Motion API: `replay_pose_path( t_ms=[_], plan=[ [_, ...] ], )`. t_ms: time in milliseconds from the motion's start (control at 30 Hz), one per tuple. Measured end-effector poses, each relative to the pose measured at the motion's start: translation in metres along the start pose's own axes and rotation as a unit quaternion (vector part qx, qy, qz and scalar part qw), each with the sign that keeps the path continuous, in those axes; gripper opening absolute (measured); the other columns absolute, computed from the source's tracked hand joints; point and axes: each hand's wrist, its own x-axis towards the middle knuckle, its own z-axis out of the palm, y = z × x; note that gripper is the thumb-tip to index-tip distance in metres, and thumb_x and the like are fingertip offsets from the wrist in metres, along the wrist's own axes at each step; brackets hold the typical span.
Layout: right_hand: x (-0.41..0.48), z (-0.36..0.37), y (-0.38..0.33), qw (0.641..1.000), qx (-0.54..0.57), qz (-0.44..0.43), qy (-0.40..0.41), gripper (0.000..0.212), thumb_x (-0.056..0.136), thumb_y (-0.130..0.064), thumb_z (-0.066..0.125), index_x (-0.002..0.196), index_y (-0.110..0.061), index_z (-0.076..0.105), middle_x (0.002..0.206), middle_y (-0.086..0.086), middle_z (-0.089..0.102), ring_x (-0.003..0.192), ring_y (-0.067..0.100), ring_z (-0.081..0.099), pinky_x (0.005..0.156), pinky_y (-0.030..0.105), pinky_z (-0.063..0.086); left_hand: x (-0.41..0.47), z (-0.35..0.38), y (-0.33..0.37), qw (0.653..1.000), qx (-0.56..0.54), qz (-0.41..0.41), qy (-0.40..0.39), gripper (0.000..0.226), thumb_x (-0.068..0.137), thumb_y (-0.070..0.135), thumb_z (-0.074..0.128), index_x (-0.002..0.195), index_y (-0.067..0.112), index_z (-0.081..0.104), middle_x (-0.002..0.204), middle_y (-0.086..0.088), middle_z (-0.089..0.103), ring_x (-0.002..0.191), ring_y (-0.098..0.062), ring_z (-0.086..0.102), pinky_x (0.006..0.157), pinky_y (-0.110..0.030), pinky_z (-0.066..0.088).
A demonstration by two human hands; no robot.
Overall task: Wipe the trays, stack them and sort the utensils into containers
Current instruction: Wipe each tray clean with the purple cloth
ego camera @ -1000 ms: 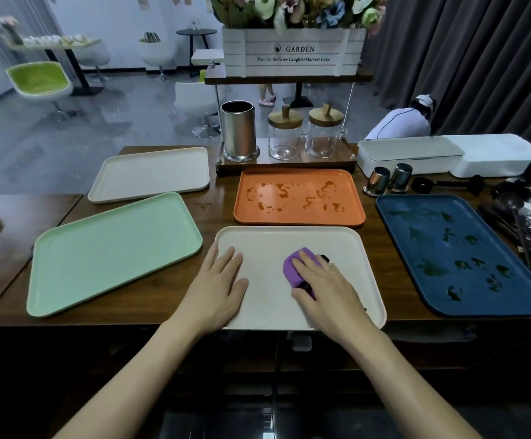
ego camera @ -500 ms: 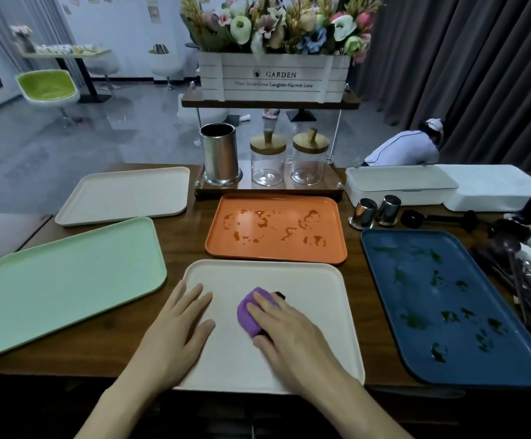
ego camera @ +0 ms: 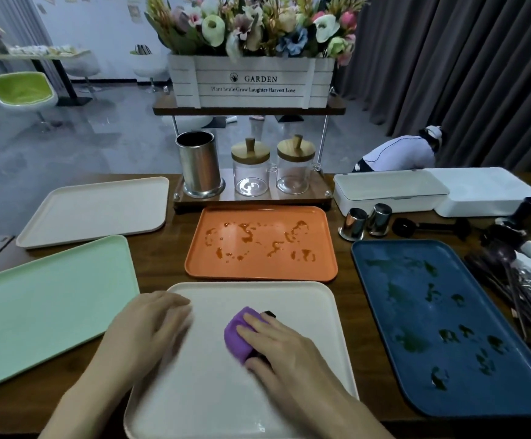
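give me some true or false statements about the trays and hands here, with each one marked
1. The right hand presses a purple cloth onto the near cream tray. True.
2. The orange tray is clean. False: wet smears cover it.
3. The green tray lies on the blue tray. False: they lie apart, green on the left and blue on the right.
4. Both glass jars have wooden lids on. True.
5. The left hand holds a utensil. False: it rests on the near cream tray's left edge and holds nothing.
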Motion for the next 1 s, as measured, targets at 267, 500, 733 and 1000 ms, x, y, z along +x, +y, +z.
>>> replay_pose_path(
  t_ms=[267,500,733,1000],
  plan=[
    [0.054,-0.017,-0.031,0.974,0.167,0.131,0.074,0.049,0.091,-0.032,0.069,0.135,-0.048,0.057,0.14,-0.035,0.049,0.13,-0.016,0.04,0.113,0.013,0.03,0.09,-0.013,-0.014,0.998,-0.058,-0.001,-0.029,0.058,0.099,0.039,0.061,0.153,0.024,0.046,0.155,0.007,0.048,0.139,-0.015,0.047,0.109,-0.032,0.038],
    [0.15,-0.009,-0.037,0.982,0.052,0.128,0.126,0.049,0.093,-0.025,0.067,0.14,-0.034,0.057,0.149,-0.014,0.049,0.139,0.006,0.043,0.111,0.021,0.033,0.125,-0.002,-0.039,0.991,-0.035,0.039,-0.125,0.072,0.097,0.049,0.061,0.157,0.018,0.036,0.16,-0.004,0.042,0.147,-0.024,0.037,0.112,-0.03,0.03],
    [0.154,0.017,-0.026,0.987,-0.036,0.151,0.052,0.049,0.098,-0.026,0.061,0.146,-0.031,0.051,0.157,-0.011,0.038,0.145,0.01,0.035,0.116,0.032,0.032,0.121,0.01,-0.05,0.989,-0.031,0.042,-0.141,0.061,0.098,0.04,0.056,0.152,0.017,0.043,0.157,-0.004,0.045,0.151,-0.032,0.03,0.119,-0.042,0.028],
    [0.137,0.022,-0.026,0.989,-0.066,0.132,0.027,0.054,0.101,-0.031,0.05,0.153,-0.037,0.038,0.161,-0.016,0.029,0.149,0.008,0.026,0.118,0.031,0.03,0.109,0.008,-0.049,0.988,-0.059,0.048,-0.131,0.07,0.093,0.045,0.063,0.154,0.022,0.037,0.157,-0.002,0.045,0.151,-0.029,0.028,0.119,-0.041,0.023]
  ],
)
